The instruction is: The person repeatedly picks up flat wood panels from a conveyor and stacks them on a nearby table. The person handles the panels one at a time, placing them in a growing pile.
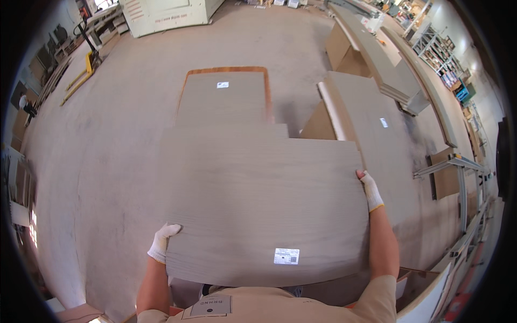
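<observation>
A wide grey wood-grain panel spans the space in front of my body, a white label near its close edge. My left hand, in a white glove, grips its left edge with the thumb on top. On the right edge, farther forward, my gloved right hand is closed round the board, thumb over the face. The fingers of both hands are hidden underneath. Beyond the far edge lies another grey labelled panel on an orange-brown-edged board; the held panel overlaps it in view.
To the right stand stacks of long grey panels with brown cardboard sides. A metal frame is at far right. A yellow pallet jack and a large pale machine stand farther back. A person is at far left.
</observation>
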Tool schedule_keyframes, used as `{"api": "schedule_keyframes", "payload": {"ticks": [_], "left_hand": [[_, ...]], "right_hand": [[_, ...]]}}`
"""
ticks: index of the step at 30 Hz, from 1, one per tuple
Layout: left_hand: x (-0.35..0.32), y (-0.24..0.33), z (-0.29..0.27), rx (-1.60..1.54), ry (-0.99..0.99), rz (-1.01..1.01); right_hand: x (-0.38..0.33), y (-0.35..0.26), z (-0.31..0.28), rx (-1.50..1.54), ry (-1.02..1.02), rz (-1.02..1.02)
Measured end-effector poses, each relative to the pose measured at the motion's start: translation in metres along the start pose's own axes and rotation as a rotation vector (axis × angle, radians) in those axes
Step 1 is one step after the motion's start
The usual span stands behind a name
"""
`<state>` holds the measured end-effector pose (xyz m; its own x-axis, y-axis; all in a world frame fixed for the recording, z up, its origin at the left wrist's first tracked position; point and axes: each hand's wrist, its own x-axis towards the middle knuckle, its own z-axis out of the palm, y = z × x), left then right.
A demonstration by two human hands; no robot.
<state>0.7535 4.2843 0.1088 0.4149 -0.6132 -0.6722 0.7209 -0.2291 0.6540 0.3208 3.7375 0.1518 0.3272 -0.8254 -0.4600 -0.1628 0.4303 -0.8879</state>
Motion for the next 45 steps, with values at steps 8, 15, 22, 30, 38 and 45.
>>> {"api": "schedule_keyframes", "payload": {"ticks": [8,15,22,30,38,45], "left_hand": [[-0.002,0.077,-0.052,-0.09,0.126,-0.002],[0.024,0.109,-0.067,-0.081,0.098,-0.077],[0.053,0.151,-0.057,-0.015,0.079,-0.091],[0.123,0.044,-0.168,-0.175,0.212,0.064],[0.094,0.029,-0.102,-0.278,0.231,0.007],[0.133,-0.067,-0.087,-2.186,0.308,0.305]], "right_hand": [[0.065,0.064,0.131,0.094,-0.116,0.184],[0.099,0.054,0.172,-0.004,-0.046,0.2],[0.113,0.03,0.191,0.102,-0.049,0.333],[0.052,0.098,0.143,-0.04,-0.045,0.146],[-0.026,0.194,0.072,-1.017,-0.4,0.095],[-0.05,0.198,0.107,-1.856,-0.545,-0.546]]}}
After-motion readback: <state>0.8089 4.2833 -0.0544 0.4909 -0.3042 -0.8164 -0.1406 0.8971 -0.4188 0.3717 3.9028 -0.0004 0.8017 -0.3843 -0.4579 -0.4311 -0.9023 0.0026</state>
